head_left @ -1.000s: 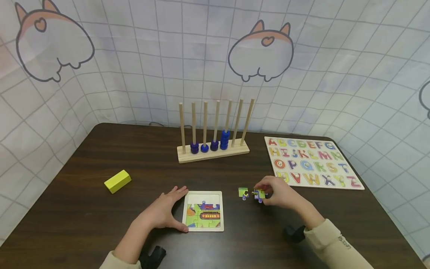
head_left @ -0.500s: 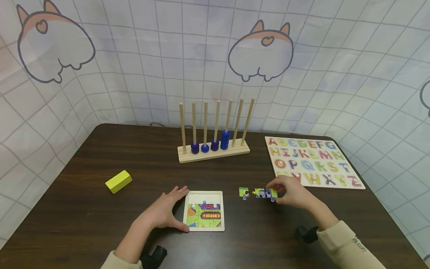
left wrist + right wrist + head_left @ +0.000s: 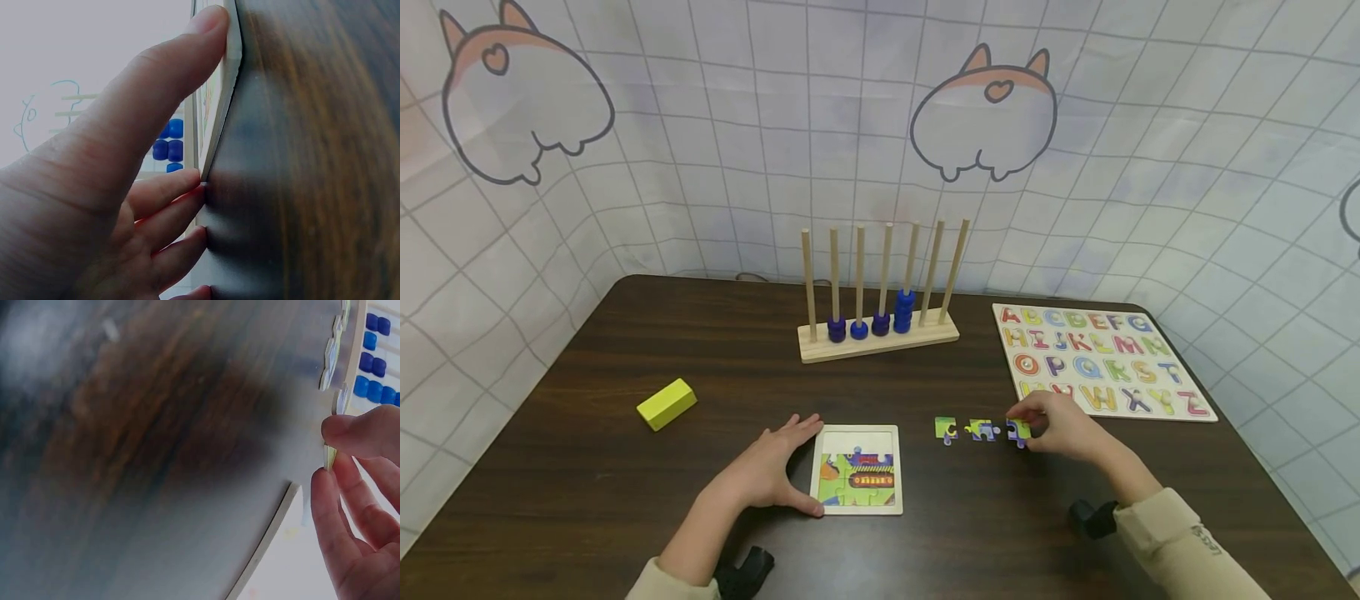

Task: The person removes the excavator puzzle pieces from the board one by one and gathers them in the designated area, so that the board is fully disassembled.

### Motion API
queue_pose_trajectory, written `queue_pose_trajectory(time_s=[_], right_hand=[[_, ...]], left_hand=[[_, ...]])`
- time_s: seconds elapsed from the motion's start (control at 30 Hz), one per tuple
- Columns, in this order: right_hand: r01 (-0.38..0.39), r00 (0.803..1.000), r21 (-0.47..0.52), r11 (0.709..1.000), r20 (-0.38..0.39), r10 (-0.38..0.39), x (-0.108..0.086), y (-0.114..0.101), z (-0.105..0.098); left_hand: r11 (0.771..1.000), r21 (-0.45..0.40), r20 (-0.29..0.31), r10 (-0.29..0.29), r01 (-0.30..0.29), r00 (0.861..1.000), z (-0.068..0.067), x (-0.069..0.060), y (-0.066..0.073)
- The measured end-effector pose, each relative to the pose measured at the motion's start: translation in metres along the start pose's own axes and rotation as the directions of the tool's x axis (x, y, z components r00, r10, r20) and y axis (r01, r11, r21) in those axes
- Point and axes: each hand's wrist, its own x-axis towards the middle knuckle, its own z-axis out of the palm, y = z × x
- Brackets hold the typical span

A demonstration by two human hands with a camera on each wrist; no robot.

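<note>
At the table's near middle lies a square puzzle tray (image 3: 861,510) with a light wooden rim. Green and purple puzzle pieces fill its lower part, while its upper strip shows white. My left hand (image 3: 772,469) spans the tray's left side, thumb on the near corner and a fingertip touching the far one, the fingers fairly straight. To the right, my right hand (image 3: 1060,427) pinches a green and purple puzzle piece (image 3: 1017,431) by its right side, at table level. Left of it lie two loose pieces, a middle puzzle piece (image 3: 982,430) and a left puzzle piece (image 3: 945,428), apart from each other.
A wooden counting rack (image 3: 880,339) with upright pegs and blue and purple beads stands at the back. Behind my right hand lies an alphabet board (image 3: 1097,359). A yellow block (image 3: 666,405) rests at the left on the dark table (image 3: 737,350).
My right hand has moved right, with the pinched piece now separated from the middle piece by a gap. My left hand stays at the tray.
</note>
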Motion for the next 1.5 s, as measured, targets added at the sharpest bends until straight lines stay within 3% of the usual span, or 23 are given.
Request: queue_pose_trajectory(time_s=[0.47, 0.8, 1.5], right_hand=[[-0.036, 0.999, -0.017, 0.999, 0.032, 0.037, 0.0032, 0.005, -0.0006], [-0.02, 0.999, -0.038, 0.999, 0.037, 0.021, 0.0042, 0.008, 0.0005], [-0.024, 1.0, 0.005, 1.0, 0.008, 0.024, 0.004, 0.0038, 0.0024]], left_hand=[[1.0, 0.005, 0.0, 0.002, -0.002, 1.0, 0.0006, 0.0011, -0.0006], [1.0, -0.002, 0.004, 0.011, -0.011, 1.0, 0.0012, 0.0008, -0.0011], [1.0, 0.016, 0.003, 0.026, -0.026, 1.0, 0.0007, -0.0017, -0.0023]])
